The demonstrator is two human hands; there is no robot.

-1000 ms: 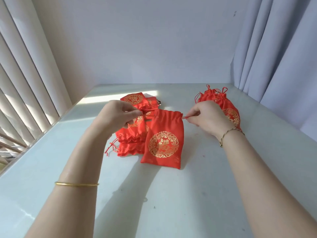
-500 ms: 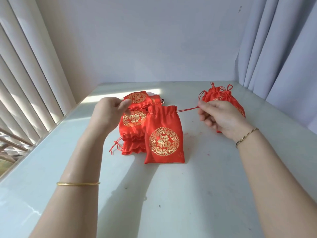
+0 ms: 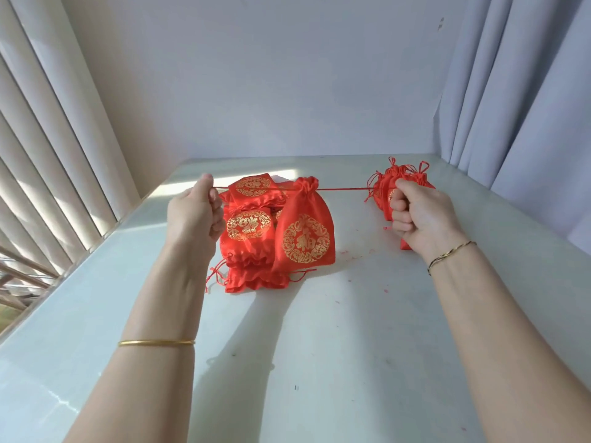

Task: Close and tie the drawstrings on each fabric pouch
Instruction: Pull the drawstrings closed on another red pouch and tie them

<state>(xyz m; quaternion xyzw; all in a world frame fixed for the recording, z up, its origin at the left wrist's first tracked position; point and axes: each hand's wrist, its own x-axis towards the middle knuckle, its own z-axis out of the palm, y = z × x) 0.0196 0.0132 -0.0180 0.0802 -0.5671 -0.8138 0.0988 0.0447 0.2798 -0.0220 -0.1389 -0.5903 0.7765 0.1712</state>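
Red satin pouch with gold emblem (image 3: pixel 303 231), frame centre, hangs on taut red drawstring (image 3: pixel 345 188), mouth gathered shut. Left hand (image 3: pixel 195 215) fingers (image 3: pixel 215 196) pinch one end; right hand (image 3: pixel 422 215) fist grips other. Closing judged done. Next: bring ends together, knot.

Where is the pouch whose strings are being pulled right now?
In the head view the pouch is centre frame, between the left hand and the right hand, overlapping the right edge of the pile of pouches.

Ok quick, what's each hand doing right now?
Left hand: closed, pinching the left drawstring of the pouch, cord taut.
Right hand: closed, gripping the right drawstring, also taut.
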